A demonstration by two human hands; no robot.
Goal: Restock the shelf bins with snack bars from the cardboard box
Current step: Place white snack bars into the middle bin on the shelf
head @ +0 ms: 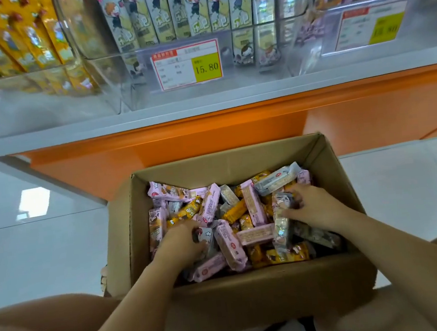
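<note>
Down in cardboard box (253,299) — left grip (182,240) clasps grey bar (207,236); right grip (314,206) clasps silver bar (281,226).

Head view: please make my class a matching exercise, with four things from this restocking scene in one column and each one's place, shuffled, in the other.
Things
1. cardboard box
2. price tag
3. yellow bars
4. right hand

Places
A. in the left shelf bin
B. inside the box, fingers round a grey bar
C. below the shelf
D. on the front of the middle bin

Pairs: 1-C, 2-D, 3-A, 4-B
</note>
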